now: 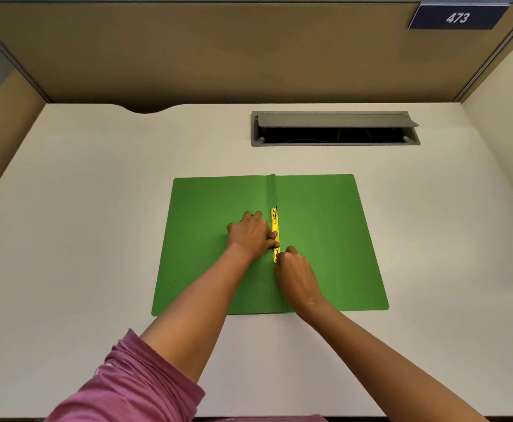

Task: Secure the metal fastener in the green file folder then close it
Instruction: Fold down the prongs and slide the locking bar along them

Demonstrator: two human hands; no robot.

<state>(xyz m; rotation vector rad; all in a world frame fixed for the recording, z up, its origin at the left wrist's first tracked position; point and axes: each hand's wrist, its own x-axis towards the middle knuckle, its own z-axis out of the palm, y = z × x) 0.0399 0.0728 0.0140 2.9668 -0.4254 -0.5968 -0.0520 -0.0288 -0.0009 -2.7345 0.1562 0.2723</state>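
Note:
A green file folder lies open and flat on the white desk, its spine running away from me. Along the spine sits a yellow fastener strip with small dark metal prongs at its far and near ends. My left hand rests on the left flap, thumb and fingers pressing against the strip's middle. My right hand is at the strip's near end, fingertips pinched on the prong there. The fingertips hide that end of the fastener.
The white desk has beige partition walls on three sides. A grey cable hatch stands open at the back right. A blue sign reading 473 hangs at the top right.

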